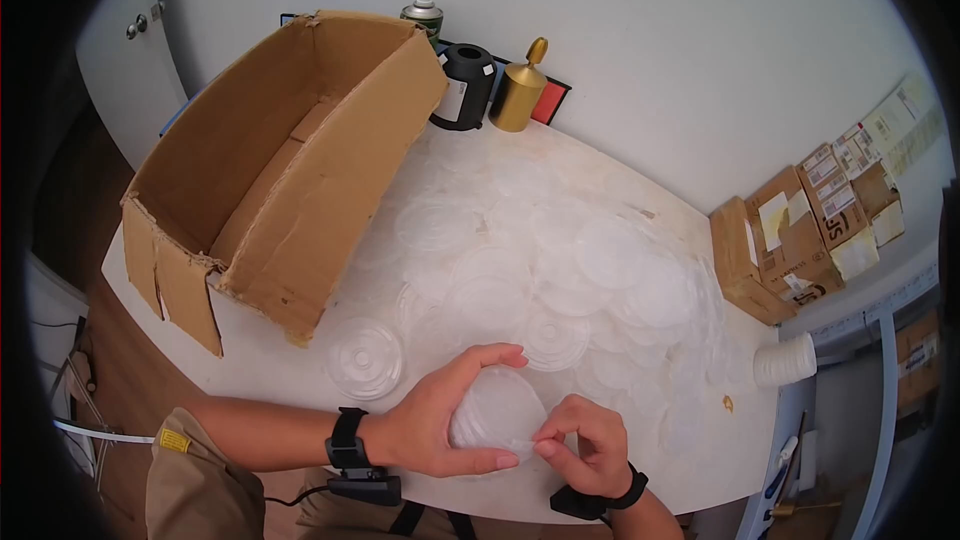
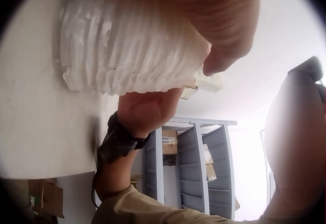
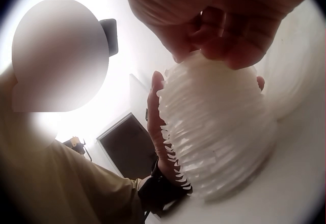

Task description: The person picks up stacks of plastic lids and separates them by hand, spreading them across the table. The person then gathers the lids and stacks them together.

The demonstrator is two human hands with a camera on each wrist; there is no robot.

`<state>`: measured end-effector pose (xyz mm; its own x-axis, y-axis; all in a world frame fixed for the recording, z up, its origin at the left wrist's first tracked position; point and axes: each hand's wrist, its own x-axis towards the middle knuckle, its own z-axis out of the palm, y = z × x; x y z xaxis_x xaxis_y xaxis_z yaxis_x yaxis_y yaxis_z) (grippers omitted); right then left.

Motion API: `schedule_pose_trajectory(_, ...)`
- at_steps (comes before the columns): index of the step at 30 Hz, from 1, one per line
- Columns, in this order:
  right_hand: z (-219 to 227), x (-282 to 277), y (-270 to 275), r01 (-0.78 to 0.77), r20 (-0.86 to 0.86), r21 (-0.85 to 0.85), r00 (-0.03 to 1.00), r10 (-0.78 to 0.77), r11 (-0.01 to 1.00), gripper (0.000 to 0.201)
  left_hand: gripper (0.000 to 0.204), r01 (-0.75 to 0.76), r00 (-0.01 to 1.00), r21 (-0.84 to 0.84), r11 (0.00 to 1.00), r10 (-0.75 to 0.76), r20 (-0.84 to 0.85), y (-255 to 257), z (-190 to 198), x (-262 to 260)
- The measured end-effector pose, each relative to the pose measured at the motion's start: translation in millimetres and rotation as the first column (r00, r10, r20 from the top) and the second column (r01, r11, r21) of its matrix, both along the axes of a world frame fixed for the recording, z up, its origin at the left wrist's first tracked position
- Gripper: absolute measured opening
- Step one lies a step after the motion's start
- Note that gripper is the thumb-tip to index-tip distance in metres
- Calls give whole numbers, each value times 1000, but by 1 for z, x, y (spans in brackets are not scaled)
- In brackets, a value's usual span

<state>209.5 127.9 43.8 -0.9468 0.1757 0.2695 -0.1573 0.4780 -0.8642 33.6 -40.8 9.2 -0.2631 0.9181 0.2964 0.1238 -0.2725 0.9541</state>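
Observation:
A stack of translucent plastic lids (image 1: 495, 412) stands near the front edge of the white table. My left hand (image 1: 425, 430) grips it from the left, fingers curving round the far side and thumb along the near side. At the right side of the stack, my right hand (image 1: 592, 445) pinches a lid's rim between thumb and forefinger. The layered rims of the stack (image 3: 214, 127) show closely nested in the right wrist view. One separate clear lid (image 1: 365, 358) lies flat left of the stack. Beyond the hands, many loose lids (image 1: 630, 280) spread over the table in overlapping layers.
A large open cardboard box (image 1: 335, 180) stands at the table's left. Behind it are a spray can (image 1: 424, 15), a black cylinder (image 1: 465, 90) and a gold canister (image 1: 517, 98). At the right edge lies a white roll-like stack (image 1: 785, 360), near cardboard cartons (image 1: 790, 230).

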Motion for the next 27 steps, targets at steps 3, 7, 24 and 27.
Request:
schedule_pose_trajectory(3,-2,1,0,2,32,-98,999,1,995,7,90,4,1000,2,1000,-4,6,0,-2,0)
schedule_pose_trajectory(7,-4,5,-2,87,51,-243,996,-77,966,5,89,-9,1000,21,1000,9,-26,0,-2,-1)
schedule_pose_trajectory(24,-15,13,-5,144,73,-349,989,-126,926,6,86,44,999,6,999,-44,13,-1,0,-4)
schedule_pose_trajectory(27,-12,13,-8,182,67,-407,983,-170,895,7,89,68,998,-24,997,-68,0,-1,0,-5)
